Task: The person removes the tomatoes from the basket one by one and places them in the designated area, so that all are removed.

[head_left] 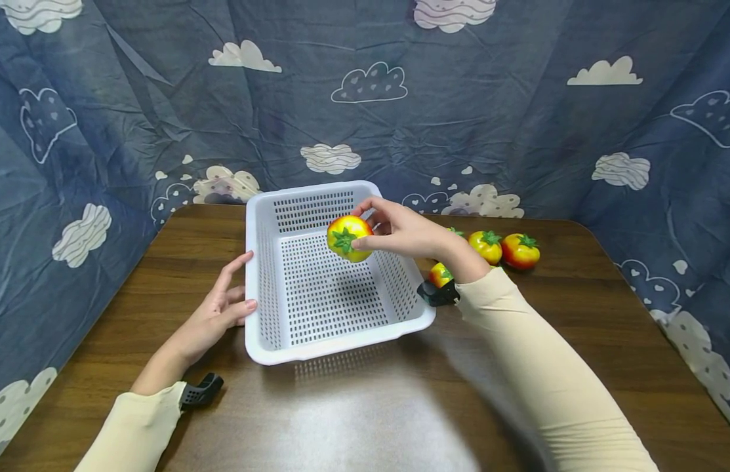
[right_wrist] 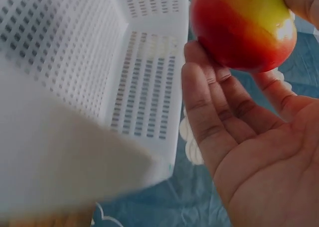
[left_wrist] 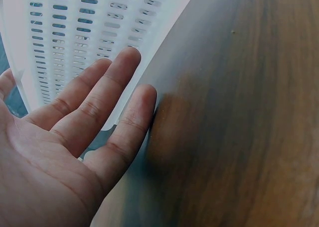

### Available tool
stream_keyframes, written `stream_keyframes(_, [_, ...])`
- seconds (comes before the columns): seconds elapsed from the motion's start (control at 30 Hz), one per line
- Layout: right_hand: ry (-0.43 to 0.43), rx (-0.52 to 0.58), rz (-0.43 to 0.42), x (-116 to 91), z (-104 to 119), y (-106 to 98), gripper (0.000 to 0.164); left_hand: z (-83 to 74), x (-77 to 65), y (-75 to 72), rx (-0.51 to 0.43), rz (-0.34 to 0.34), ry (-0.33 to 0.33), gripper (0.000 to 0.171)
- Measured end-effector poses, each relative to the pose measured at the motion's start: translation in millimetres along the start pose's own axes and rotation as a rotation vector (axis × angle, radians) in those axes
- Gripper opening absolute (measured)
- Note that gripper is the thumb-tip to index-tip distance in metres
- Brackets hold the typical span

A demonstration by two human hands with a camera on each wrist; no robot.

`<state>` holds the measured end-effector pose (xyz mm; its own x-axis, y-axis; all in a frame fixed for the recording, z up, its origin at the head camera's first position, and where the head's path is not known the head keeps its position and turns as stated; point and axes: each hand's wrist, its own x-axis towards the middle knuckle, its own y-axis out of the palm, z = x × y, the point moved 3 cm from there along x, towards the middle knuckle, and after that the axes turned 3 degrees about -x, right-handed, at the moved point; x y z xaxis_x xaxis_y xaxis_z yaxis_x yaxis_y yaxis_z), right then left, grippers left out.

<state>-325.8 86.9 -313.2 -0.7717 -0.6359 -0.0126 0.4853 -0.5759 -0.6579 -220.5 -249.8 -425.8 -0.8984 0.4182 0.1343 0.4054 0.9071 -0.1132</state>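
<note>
A white plastic basket (head_left: 335, 341) with slotted walls and floor sits on the wooden table. Over its inside, my right hand (head_left: 406, 229) holds a glossy yellow-and-red tomato (head_left: 344, 244) between thumb and fingers, its green leafy top facing my head camera. From the right wrist, the tomato (right_wrist: 244, 28) shows its red underside, beside the basket's wall (right_wrist: 149, 87). At the basket's left rim, my left hand (head_left: 214, 314) touches with thumb and index fingertips. In the left wrist view, the other fingers (left_wrist: 94, 107) extend loosely beside the slotted wall (left_wrist: 75, 38).
Several more tomatoes lie right of the basket, among them a yellow one (head_left: 485, 246) and a redder one (head_left: 521, 251); my right forearm partly covers the group. A dark blue cloud-patterned cloth (head_left: 459, 131) hangs behind the brown table (head_left: 577, 314).
</note>
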Motion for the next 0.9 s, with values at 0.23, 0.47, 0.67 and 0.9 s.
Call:
stream_keyframes(0.23, [0.021,0.024,-0.021,-11.5,-6.3,-9.4,0.048,0.9,-0.3,-0.7,0.01,-0.003,-0.005,0.08])
stream_keyframes(0.47, [0.049,0.021,-0.049,-25.3,-9.7,-18.8,0.05,1.0,0.0,-0.5,0.01,-0.007,-0.002,0.08])
stream_keyframes(0.67, [0.07,0.025,-0.064,-39.9,-17.9,-26.6,0.052,1.1,0.2,-0.1,0.003,-0.001,-0.003,0.08])
stream_keyframes(0.9, [0.077,0.031,-0.099,-58.2,-28.2,-37.3,0.05,-0.2,0.0,0.4,-0.002,0.002,0.005,0.08])
